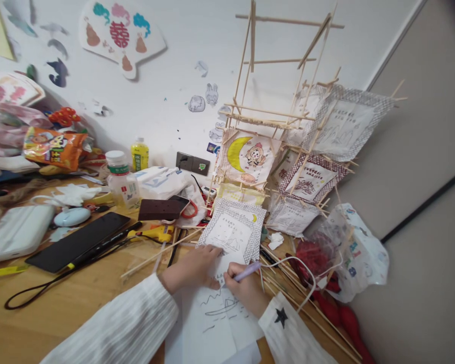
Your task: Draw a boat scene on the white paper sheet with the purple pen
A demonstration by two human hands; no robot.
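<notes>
My right hand [244,288] is closed around a purple pen [247,272], its tip hidden behind my fingers over a white sheet of paper [197,333]. Line drawings of a boat and wavy strokes show on the sheet, with some handwriting above them. Flat on the paper's left side rests my left hand [197,265], fingers stretched out. Just beyond both hands lies a patterned-border drawing [229,232] with a small yellow moon, handwriting and hills. Behind it rises a frame of thin wooden sticks [271,121] hung with decorated panels, one showing a yellow crescent and a cartoon figure [254,156].
To the left lie a black phone-like slab [85,241], a white box [20,230], a yellow glue gun [151,233] and a clear jar [120,177]. Loose sticks [314,313], a white cable and plastic bags [358,253] crowd the right, beside a grey panel.
</notes>
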